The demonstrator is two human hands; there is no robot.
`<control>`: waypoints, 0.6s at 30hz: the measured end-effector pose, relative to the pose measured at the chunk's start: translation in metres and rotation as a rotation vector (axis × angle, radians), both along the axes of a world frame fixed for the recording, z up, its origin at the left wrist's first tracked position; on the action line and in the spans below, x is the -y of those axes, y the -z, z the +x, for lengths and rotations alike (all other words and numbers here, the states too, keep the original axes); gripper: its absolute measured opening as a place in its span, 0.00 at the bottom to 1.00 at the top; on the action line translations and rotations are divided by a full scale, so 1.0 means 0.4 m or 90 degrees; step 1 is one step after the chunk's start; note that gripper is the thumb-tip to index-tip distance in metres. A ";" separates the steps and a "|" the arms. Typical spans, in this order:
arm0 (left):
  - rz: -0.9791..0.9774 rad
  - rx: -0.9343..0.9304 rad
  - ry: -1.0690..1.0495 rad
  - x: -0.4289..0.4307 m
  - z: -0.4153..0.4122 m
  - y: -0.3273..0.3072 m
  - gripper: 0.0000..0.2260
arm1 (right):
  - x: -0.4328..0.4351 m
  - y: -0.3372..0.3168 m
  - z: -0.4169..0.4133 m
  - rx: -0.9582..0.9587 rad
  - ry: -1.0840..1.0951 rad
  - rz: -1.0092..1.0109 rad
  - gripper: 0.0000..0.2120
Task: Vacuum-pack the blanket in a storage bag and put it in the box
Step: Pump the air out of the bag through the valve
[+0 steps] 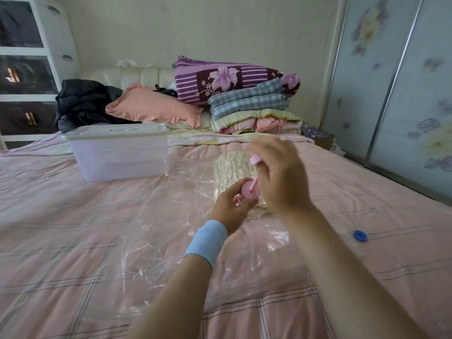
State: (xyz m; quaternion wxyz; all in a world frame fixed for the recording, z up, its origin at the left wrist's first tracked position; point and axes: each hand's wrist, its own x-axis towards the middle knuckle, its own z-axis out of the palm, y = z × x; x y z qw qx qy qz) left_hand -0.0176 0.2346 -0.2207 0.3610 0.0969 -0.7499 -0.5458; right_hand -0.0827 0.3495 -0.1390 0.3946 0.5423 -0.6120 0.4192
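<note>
A clear plastic storage bag [171, 216] lies flat on the pink checked bed. Inside it a cream blanket [230, 167] sits shrunken and wrinkled. A pink hand pump [249, 190] stands over the bag beside the blanket. My left hand [232, 206], with a light blue wristband, grips the pump's round base. My right hand [278, 172] is closed around the pump's pink handle, raised above the base and blurred. A clear lidded plastic box [117, 152] stands on the bed to the left, behind the bag.
A blue round cap [360, 236] lies on the bed at the right. Pillows and folded quilts [244, 104] pile up at the headboard, with a black jacket [85, 104] to their left. White drawers [31, 64] stand far left; sliding wardrobe doors [403, 94] line the right.
</note>
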 end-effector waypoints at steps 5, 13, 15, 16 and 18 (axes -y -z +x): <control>-0.022 0.026 -0.012 0.001 0.001 0.006 0.11 | 0.020 0.104 -0.023 0.114 0.062 0.284 0.08; -0.015 0.018 -0.009 0.031 0.006 0.001 0.19 | -0.032 -0.079 0.028 -0.068 -0.001 0.000 0.07; -0.011 0.026 0.000 0.025 0.007 0.002 0.17 | -0.016 -0.041 0.013 -0.047 0.004 0.000 0.10; -0.005 0.027 0.002 0.019 0.008 0.000 0.16 | -0.006 -0.004 0.005 -0.018 0.003 0.031 0.11; -0.007 0.032 -0.001 0.008 0.010 -0.002 0.14 | 0.014 0.081 -0.009 0.046 0.015 0.137 0.14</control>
